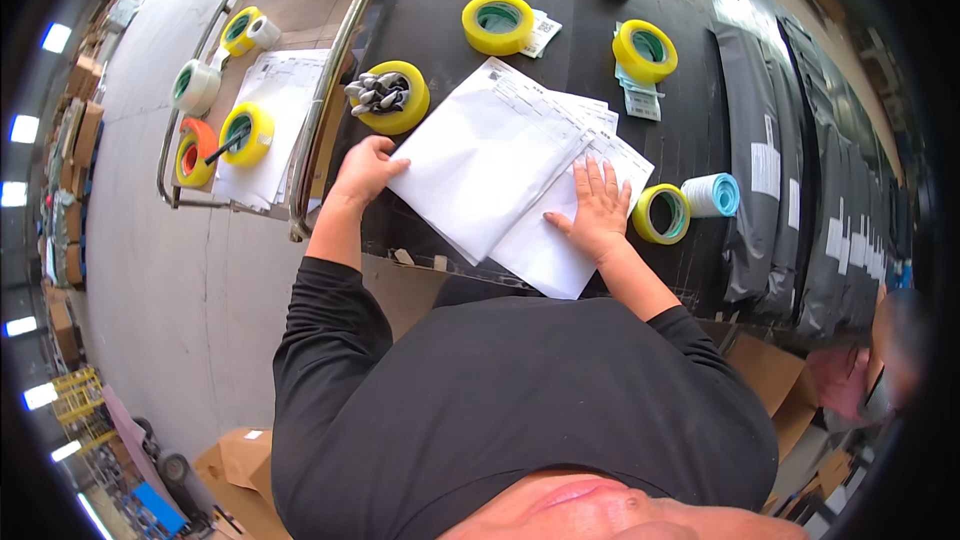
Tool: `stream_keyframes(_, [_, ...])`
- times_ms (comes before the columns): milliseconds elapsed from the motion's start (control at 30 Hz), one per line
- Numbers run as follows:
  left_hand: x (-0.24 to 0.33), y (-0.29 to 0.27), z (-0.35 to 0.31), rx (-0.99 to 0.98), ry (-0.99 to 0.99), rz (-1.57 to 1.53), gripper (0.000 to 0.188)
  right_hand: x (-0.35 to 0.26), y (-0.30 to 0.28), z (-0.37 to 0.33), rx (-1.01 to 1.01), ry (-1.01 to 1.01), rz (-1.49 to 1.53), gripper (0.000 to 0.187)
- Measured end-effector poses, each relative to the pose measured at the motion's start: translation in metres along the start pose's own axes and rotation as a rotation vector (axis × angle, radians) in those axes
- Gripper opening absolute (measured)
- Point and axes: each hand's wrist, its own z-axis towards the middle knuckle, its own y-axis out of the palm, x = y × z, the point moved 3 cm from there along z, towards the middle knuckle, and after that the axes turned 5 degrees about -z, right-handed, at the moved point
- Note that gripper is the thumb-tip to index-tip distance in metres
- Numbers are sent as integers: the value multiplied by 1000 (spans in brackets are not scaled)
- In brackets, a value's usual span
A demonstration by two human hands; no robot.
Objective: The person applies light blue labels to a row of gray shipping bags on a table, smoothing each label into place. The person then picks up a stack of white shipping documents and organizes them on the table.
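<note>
Sheets of white printed paper [480,155] lie in loose, overlapping stacks on the black table [690,260]. My left hand [367,172] is at the left corner of the upper stack; its thumb touches the paper edge and its fingers are apart from the thumb. My right hand [598,210] lies flat with spread fingers on the lower sheets [545,255] at the right. Beyond my left hand stands a yellow tape roll [415,115] with grey-white gloves [378,93] stuffed into its core. Near my right hand are another yellow tape roll [660,214] and a light-blue and white roll [710,196].
Farther back sit more yellow tape rolls [498,24], some on small labels [641,100]. Dark grey wrapped packages [752,160] line the right side. A metal-railed cart [330,70] at the left holds papers, tape rolls and an orange tape dispenser [197,150]. Another person [845,380] is partly visible at right.
</note>
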Motion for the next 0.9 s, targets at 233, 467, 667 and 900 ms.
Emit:
stream_keyframes(233, [35, 15, -12, -76, 362, 367, 54, 11, -10, 21, 119, -209, -5, 89])
stream_keyframes(467, [31, 40, -20, -2, 342, 546, 80, 0, 0, -50, 309, 129, 80, 83])
stream_keyframes(667, [31, 54, -27, 112, 423, 622, 85, -14, 25, -58, 221, 299, 241, 90])
stream_keyframes(900, [54, 71, -41, -134, 270, 462, 88, -5, 47, -47, 429, 244, 643, 83])
